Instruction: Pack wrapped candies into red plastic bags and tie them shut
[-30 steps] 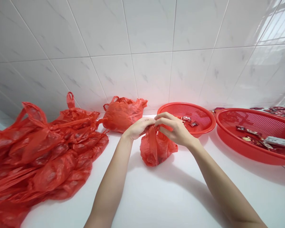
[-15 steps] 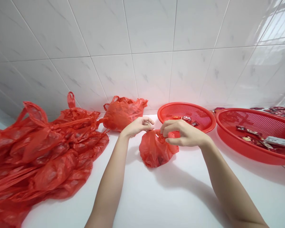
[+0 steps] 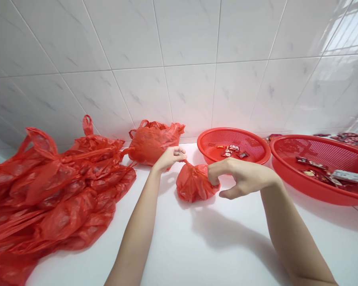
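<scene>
A small, filled red plastic bag (image 3: 196,184) sits on the white tabletop in the middle of the view, its top gathered to the upper left. My left hand (image 3: 170,157) pinches that twisted top between closed fingertips. To the right of the bag is my right hand (image 3: 241,177), its fingers curved down and the thumb well apart. Its fingertips are at the bag's right side; whether they press on it I cannot tell. What the bag contains does not show through clearly.
Many filled red bags (image 3: 74,202) are piled at the left. Another plump red bag (image 3: 153,143) leans near the tiled wall (image 3: 191,95). On the right stand a red mesh basket (image 3: 204,139) and a larger red basket (image 3: 282,174), both with wrapped sweets.
My right hand has left the bag's top and moved down and right, its thumb spreading. My left hand has drawn the top slightly left, and the bag's neck is now tightly gathered.
</scene>
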The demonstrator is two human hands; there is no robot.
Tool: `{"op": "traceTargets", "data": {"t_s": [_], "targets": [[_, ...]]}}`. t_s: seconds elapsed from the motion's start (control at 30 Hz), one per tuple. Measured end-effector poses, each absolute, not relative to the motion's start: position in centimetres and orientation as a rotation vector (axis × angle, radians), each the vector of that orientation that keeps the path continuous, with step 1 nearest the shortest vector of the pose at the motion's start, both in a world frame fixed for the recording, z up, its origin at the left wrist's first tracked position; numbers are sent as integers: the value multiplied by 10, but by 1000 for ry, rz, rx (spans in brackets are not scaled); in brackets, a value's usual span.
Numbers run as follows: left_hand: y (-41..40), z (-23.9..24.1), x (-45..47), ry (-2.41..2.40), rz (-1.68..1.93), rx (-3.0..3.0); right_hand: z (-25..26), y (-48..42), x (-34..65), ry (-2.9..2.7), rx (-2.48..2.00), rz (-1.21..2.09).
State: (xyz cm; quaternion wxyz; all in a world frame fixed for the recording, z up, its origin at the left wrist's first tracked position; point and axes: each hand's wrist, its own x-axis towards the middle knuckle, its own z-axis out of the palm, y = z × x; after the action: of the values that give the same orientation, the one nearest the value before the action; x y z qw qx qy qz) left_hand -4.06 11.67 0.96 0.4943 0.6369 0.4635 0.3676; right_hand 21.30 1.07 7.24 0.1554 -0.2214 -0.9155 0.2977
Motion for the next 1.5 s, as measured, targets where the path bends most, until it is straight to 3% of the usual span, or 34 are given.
{"op": "traceTargets", "data": {"t_s": [0.3,0.6,1.2,1.5], "targets": [[105,32,-40,954,1306,1572,74,12,212,-2213,-668,827],[71,60,-26,798,1462,1669,69,16,201,-1723,-620,952],[89,56,-44,1096,1760,1676,88,-7,236,-1880,-658,684],[98,50,-48,1184,1673,1651,91,-9,245,-2084,-539,702]]}}
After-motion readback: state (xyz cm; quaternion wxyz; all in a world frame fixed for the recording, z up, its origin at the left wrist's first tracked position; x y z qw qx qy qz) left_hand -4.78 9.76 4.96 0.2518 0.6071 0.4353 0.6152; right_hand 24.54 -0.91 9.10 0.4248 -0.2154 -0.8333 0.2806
